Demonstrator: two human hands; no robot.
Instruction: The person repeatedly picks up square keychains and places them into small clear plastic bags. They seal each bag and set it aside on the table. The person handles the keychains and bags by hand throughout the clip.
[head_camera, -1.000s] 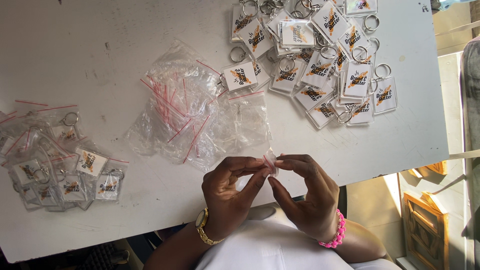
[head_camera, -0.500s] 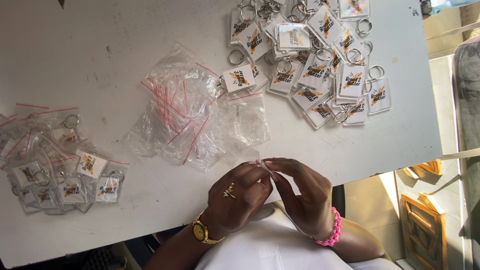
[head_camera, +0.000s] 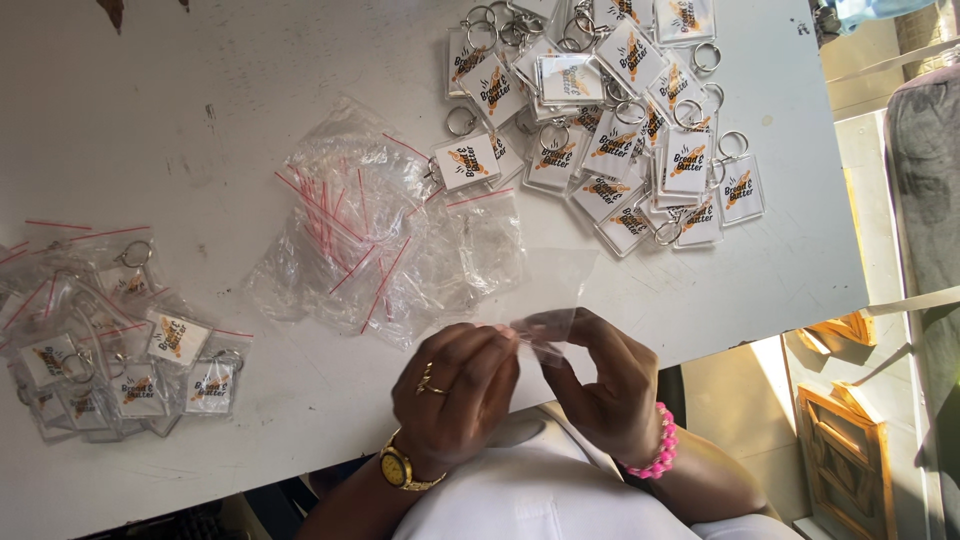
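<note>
My left hand (head_camera: 455, 395), with a gold ring and a gold watch, and my right hand (head_camera: 600, 385), with a pink bead bracelet, meet at the table's near edge. Both pinch one small clear plastic bag (head_camera: 545, 290) between their fingertips; the bag stands up over the table and looks empty. Just beyond the hands lies a loose pile of clear bags with red zip strips (head_camera: 375, 235). Farther off at the upper right is a heap of unbagged rectangular keychains with metal rings (head_camera: 610, 110). At the left edge sits a pile of bagged keychains (head_camera: 110, 325).
The white table (head_camera: 180, 120) is scuffed, with its right edge by a gap where the floor and wooden frames (head_camera: 860, 420) show. A dark cushioned seat (head_camera: 925, 200) stands at far right.
My hands were together over my lap a second ago, the left curled over the right at half a second. Now the fingers have parted and the clear bag stands spread between them.
</note>
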